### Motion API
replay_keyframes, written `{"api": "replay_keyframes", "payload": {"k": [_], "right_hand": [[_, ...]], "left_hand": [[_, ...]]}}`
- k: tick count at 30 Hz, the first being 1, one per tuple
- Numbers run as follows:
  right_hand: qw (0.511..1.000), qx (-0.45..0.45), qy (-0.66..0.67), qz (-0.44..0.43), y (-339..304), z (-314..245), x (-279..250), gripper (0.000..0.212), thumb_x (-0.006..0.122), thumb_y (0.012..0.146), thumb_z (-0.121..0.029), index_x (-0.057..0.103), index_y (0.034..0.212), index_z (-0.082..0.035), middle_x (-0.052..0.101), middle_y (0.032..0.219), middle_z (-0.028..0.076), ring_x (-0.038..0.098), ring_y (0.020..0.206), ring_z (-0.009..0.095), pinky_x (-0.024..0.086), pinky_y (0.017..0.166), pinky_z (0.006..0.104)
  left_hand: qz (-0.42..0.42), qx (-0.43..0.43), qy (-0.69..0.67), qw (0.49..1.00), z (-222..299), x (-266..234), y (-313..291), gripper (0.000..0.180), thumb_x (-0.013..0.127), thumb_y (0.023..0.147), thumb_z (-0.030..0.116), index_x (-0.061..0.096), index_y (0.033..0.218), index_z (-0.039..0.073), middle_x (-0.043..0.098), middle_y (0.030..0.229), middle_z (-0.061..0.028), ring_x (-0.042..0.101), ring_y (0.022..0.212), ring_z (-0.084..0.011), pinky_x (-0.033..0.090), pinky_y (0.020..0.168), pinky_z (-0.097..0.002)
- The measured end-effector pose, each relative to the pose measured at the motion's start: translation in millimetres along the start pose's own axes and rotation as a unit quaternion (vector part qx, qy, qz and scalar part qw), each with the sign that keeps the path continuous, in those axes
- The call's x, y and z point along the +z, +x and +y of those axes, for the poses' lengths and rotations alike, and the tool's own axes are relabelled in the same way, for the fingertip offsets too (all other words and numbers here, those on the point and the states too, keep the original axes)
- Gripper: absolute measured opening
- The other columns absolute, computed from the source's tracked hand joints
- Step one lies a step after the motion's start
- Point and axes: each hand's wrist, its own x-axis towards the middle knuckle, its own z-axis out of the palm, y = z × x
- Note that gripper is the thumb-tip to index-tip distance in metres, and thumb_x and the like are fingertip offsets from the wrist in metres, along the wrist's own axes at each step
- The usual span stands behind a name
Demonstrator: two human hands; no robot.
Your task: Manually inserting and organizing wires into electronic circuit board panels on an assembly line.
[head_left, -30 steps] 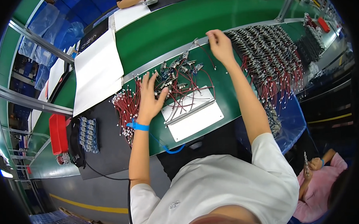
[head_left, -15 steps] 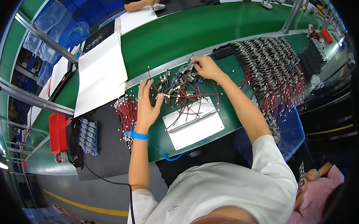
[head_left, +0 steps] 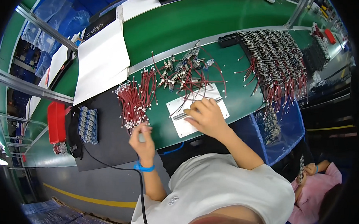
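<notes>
A white rectangular plate [head_left: 183,129] with a slotted bar across it lies at the front of the green bench. My right hand [head_left: 207,118] rests over its bar, fingers bent and closed together; whatever they hold is hidden. Just off the lower end of a bundle of red wires [head_left: 135,98] with white connectors is my left hand [head_left: 142,141]. Its thumb and fingers are curled to a pinch, and anything in them is too small to name. A blue wrist strap [head_left: 144,167] circles that wrist. Behind the plate sits a tangled heap of small wired circuit boards [head_left: 182,70].
Rows of wired boards [head_left: 274,53] cover the bench at right, above a blue-edged bag [head_left: 287,132]. White sheets [head_left: 102,61], a red bin [head_left: 56,122] and a stack of blue boards [head_left: 88,125] are at left. A co-worker in pink [head_left: 317,194] sits at lower right.
My right hand has come from the board heap down to the white plate. My left hand has drawn back toward me, its fingers going from spread to curled. The red wires are now more exposed.
</notes>
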Motion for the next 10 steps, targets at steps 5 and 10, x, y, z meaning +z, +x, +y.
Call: {"api": "replay_keyframes", "payload": {"k": [5, 10], "right_hand": [[0.999, -0.026, -0.025, 0.009, -3, -3, 29, 0.028, 0.079, 0.071, -0.028, 0.071, 0.096, -0.017, 0.053, 0.084, -0.004, 0.050, 0.080, 0.017, 0.034, 0.068, 0.0332], [0.996, -0.053, -0.039, 0.058, -2, -28, 56, 0.024, 0.078, 0.072, -0.021, 0.072, 0.095, -0.017, 0.054, 0.083, -0.004, 0.052, 0.080, 0.015, 0.034, 0.067, 0.0345]], "left_hand": [[-0.097, 0.050, 0.006, 0.994, 14, 12, -24, 0.013, 0.058, 0.095, 0.006, 0.067, 0.095, -0.003, 0.067, 0.072, -0.0088, 0.062, 0.064, -0.0133, 0.048, 0.062, -0.0266], [-0.056, 0.053, -0.004, 0.997, 15, 0, -18, 0.014, 0.057, 0.096, 0.006, 0.068, 0.097, -0.003, 0.069, 0.073, -0.0083, 0.063, 0.065, -0.0135, 0.051, 0.066, -0.0277]]}}
